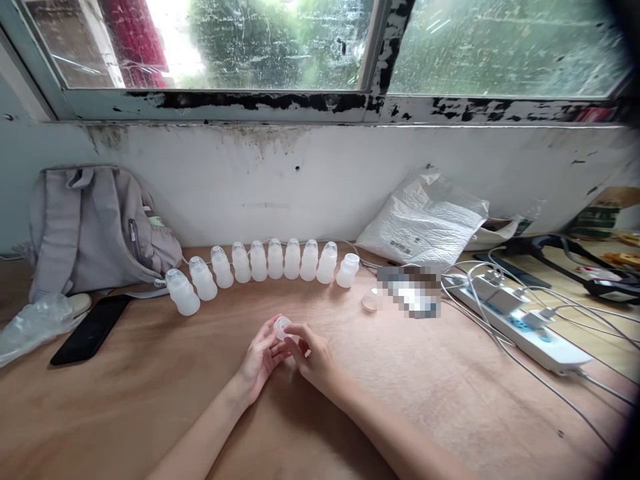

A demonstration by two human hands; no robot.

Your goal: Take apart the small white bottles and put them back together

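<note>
Between my hands is a small, translucent, round baby bottle collar (pixel 283 327), its ringed face turned up. My left hand (pixel 260 353) is wrapped round it from the left. My right hand (pixel 307 353) pinches it from the right with thumb and fingertips; part of the collar is hidden behind the fingers. Beyond them, several frosted baby bottles (pixel 275 260) with clear dome caps stand in a curved row. At the row's right end stands an uncapped bottle (pixel 347 272). A clear dome cap (pixel 370 301) lies on the wooden table (pixel 210 373) to its right.
On the left are a grey backpack (pixel 100 227), a black phone (pixel 90 330) and a clear plastic bag (pixel 35 327). A white plastic mailer (pixel 425 220) leans on the wall. At right lies a power strip (pixel 520 327) with chargers and loose cables. A blurred item lies near the cap.
</note>
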